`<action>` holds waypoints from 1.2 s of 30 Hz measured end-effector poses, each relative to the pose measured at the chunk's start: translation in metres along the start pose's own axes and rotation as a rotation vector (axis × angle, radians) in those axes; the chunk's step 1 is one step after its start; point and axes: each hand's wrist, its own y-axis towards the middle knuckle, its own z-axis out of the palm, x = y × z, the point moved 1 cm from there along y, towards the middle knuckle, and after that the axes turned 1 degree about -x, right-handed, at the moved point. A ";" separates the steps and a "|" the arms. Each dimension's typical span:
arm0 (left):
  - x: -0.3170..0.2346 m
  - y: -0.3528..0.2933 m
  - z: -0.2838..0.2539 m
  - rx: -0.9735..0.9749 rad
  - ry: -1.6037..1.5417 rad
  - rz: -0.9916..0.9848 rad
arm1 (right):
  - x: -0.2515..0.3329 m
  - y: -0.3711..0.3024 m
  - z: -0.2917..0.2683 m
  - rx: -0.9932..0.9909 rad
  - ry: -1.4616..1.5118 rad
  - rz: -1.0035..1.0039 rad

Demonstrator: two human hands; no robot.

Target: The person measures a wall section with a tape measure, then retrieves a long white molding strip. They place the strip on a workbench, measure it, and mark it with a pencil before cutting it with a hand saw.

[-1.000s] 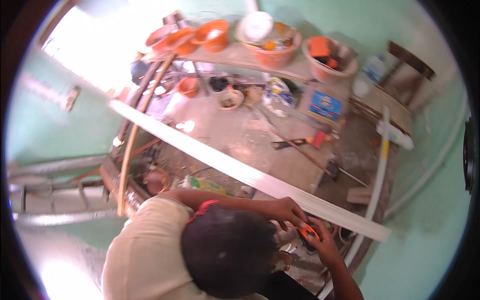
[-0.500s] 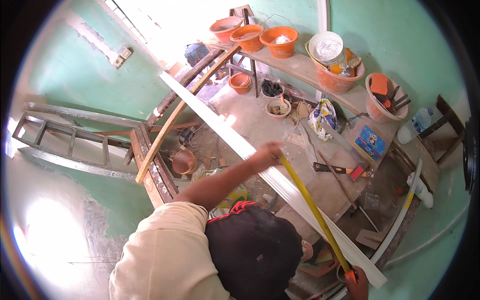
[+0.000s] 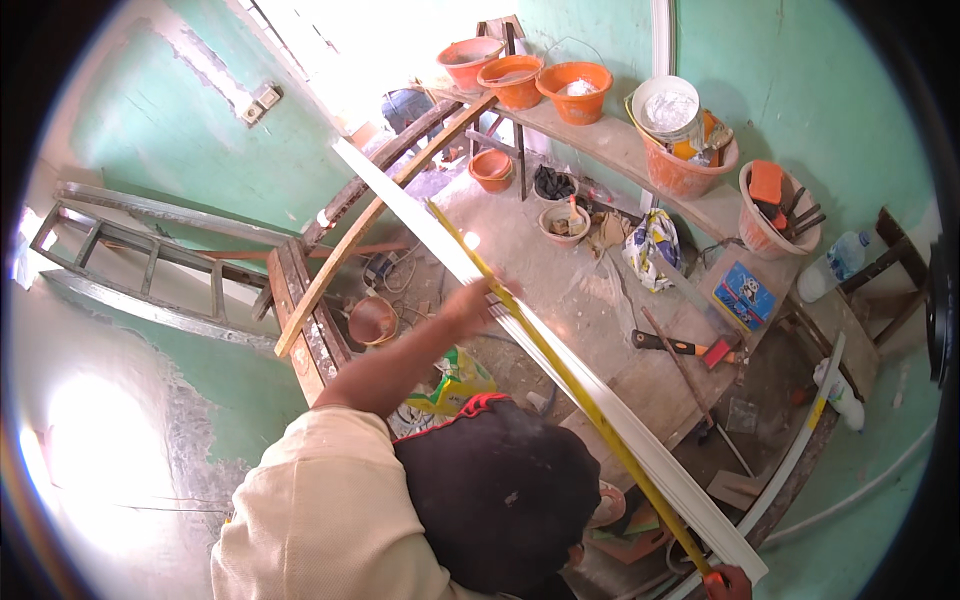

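Observation:
A long white moulding strip (image 3: 560, 345) lies slantwise over a dusty workbench (image 3: 560, 270). A yellow measuring tape (image 3: 540, 335) is stretched along it. My left hand (image 3: 470, 303) reaches out and presses the tape onto the strip near its middle; the tape's far end runs past the hand to the upper left. My right hand (image 3: 730, 582), at the picture's bottom edge, grips the orange tape case at the strip's near end. My dark-haired head and cream shirt fill the lower middle.
Several orange buckets (image 3: 575, 90) and a white tub (image 3: 668, 108) line a plank shelf. A hammer (image 3: 680, 347), a blue box (image 3: 742, 295) and a plastic bottle (image 3: 835, 262) lie to the right. A ladder (image 3: 150, 270) and wooden planks (image 3: 380, 215) lean at the left.
My left hand has slid up the white strip away from my right hand, drawing the yellow tape out much longer. The view has swung round.

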 end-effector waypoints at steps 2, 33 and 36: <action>0.036 -0.064 0.078 0.206 0.130 -0.162 | 0.030 0.027 0.014 -0.168 -0.010 -0.162; -0.033 0.029 -0.042 -0.366 -0.097 0.159 | 0.012 0.004 -0.012 -0.238 0.143 0.099; -0.019 0.015 -0.024 -0.367 -0.143 0.107 | 0.064 0.034 0.008 -0.231 0.047 -0.135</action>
